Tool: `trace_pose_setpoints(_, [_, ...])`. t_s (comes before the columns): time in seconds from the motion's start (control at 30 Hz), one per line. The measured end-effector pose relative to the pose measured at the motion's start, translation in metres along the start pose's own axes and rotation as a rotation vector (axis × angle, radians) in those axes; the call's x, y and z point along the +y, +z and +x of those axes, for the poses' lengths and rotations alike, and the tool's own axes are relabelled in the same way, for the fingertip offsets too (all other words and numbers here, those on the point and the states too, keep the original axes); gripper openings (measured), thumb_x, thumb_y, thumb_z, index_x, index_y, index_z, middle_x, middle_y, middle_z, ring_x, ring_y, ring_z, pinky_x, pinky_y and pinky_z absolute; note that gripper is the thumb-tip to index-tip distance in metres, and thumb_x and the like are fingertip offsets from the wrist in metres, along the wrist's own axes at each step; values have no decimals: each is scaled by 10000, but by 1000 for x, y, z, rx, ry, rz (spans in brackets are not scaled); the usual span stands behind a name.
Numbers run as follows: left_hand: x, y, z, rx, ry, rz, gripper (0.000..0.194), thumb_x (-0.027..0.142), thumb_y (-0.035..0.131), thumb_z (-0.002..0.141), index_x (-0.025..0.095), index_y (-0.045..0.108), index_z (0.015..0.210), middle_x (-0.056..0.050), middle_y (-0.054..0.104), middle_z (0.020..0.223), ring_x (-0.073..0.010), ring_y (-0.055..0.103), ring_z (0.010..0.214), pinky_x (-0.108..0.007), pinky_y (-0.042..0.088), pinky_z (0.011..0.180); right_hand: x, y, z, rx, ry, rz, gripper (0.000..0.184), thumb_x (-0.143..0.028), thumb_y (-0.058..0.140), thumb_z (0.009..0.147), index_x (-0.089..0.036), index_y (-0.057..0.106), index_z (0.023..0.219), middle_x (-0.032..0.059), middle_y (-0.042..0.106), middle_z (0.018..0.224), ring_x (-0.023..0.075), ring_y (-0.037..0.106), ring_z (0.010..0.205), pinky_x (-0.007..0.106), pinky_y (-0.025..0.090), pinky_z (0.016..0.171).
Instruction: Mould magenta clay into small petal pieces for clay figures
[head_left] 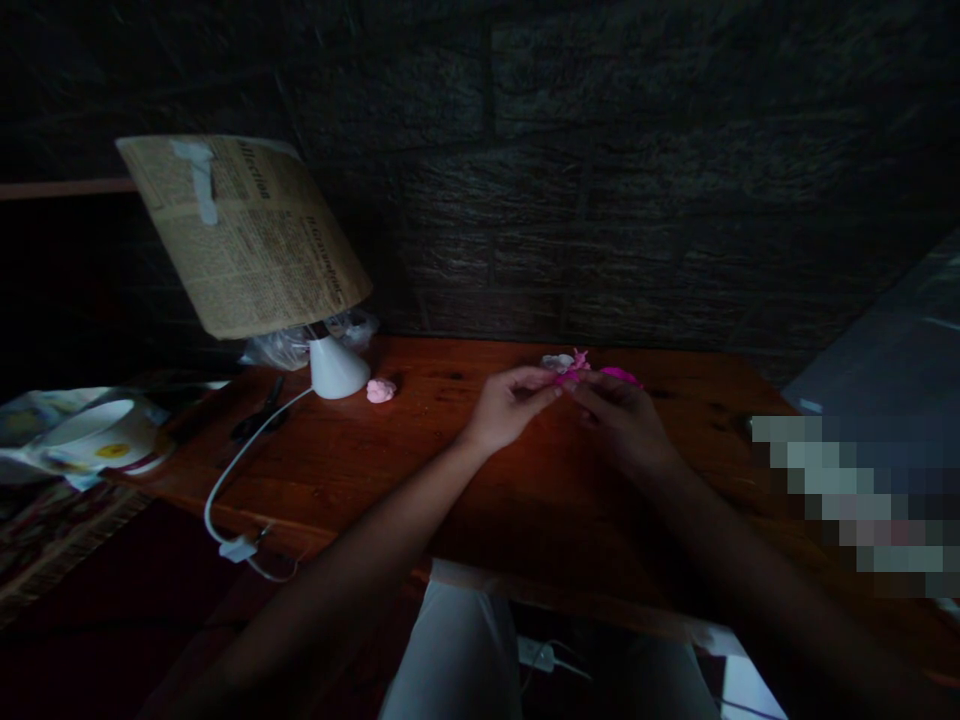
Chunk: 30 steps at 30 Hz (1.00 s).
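Over the table, my left hand [511, 405] and my right hand [621, 412] meet with fingers pinched together. Between their fingertips is a small magenta piece [568, 378] that looks like modelling clay. Just behind the fingers are a pink knobbly piece [580, 359] and a whitish clump [556, 363], both partly covered by the hands. Another magenta piece [621, 376] lies past the right hand's knuckles. Farther left, a pale pink clay lump [381, 390] rests beside the lamp base.
A lamp with a newsprint shade [247, 235] stands at the back left, its white cord [217, 490] hanging over the edge of the wooden table [420, 430]. Dark scissors [259, 415] lie near it. A white tub [105, 435] sits far left. A dark brick wall [525, 180] rises behind.
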<state>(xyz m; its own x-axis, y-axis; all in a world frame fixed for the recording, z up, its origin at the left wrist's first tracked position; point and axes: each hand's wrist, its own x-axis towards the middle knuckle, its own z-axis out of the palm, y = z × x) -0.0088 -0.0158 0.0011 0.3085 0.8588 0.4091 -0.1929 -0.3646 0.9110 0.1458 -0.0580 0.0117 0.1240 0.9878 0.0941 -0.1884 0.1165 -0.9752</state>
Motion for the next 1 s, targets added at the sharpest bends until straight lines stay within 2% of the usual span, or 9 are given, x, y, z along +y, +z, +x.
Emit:
trace_pose_setpoints(0.27, [-1,-1,-1,-13,-69,-15,228,309,792,735,163,761,907,-76,776,932,-164,685,816,-270,502,691,0,1,-1,-4,-26,-30,393,-444,899,585,-213,744,863,-18,657,738,76,432,554,236,316,498])
trace_pose_setpoints(0.5, [-3,-4,1,-33,-63,3,203,300,771,738,155,726,873,-60,763,882,-125,663,736,-211,474,581,4,0,0,-8,-23,-27,398,-434,892,588,-214,753,890,-8,685,780,81,454,571,231,322,508])
trace_pose_setpoints(0.63, [-7,-7,1,-61,-67,27,227,319,750,771,157,699,921,-55,747,874,-120,663,728,-197,470,551,5,1,0,-16,-26,-32,418,-447,890,582,-217,750,902,-1,697,819,84,460,581,232,323,509])
trace_pose_setpoints(0.77, [-7,-5,1,-67,-32,99,223,341,723,807,166,700,943,-57,742,877,-126,667,734,-218,493,568,3,2,0,7,-22,-22,397,-461,877,598,-208,749,876,-13,662,764,75,426,559,234,310,502])
trace_pose_setpoints(0.9, [-5,-1,1,-9,50,124,215,302,756,777,148,692,913,-67,742,910,-128,669,779,-255,539,680,0,2,0,42,15,-9,426,-483,884,563,-187,744,836,-36,586,652,73,404,543,231,298,496])
trace_pose_setpoints(1.0, [-4,-1,1,-12,42,106,193,288,752,775,144,685,884,-65,740,894,-124,662,766,-255,538,683,1,2,0,19,28,2,439,-489,887,556,-181,735,829,-47,553,626,70,399,543,226,291,494])
